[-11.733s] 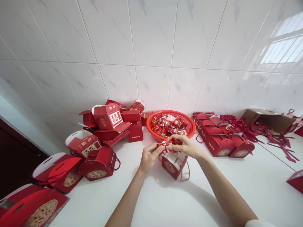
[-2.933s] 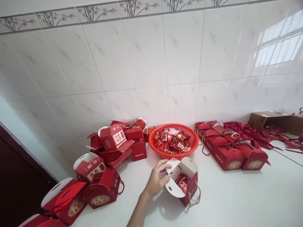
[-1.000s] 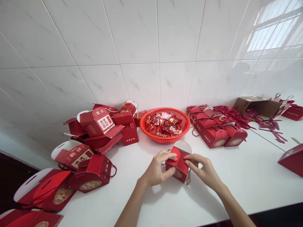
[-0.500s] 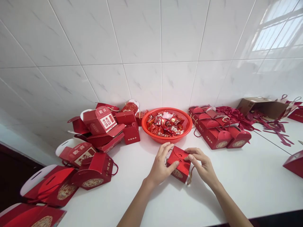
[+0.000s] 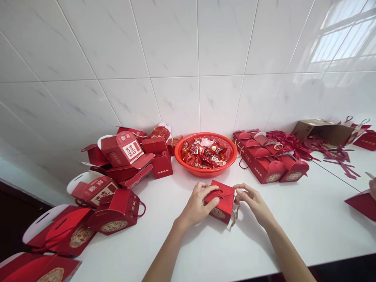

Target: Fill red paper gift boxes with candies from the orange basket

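Observation:
A small red gift box (image 5: 225, 196) sits on the white table in front of me, its curved top flaps folded over and a round gold pattern on its near side. My left hand (image 5: 196, 205) holds it from the left, fingers and thumb resting on the top. At the box's right edge, my right hand (image 5: 255, 201) has thumb and index finger pinched together by the tan rope handle (image 5: 235, 216). The rope hangs down that side, and its upper part seems to be between those fingertips.
Behind the box stands a red plastic basket (image 5: 207, 172) of wrapped candies (image 5: 202, 152). Red boxes (image 5: 113, 213) crowd the left; more boxes (image 5: 264, 166) are lined up right, near dark red ribbons (image 5: 286, 141) and a cardboard carton (image 5: 323, 131). Another person's hand (image 5: 373, 188) shows at the right edge.
My right hand has moved off the box's top to the rope at its right side. My left hand stays on the box. Another person's hand has appeared at the far right.

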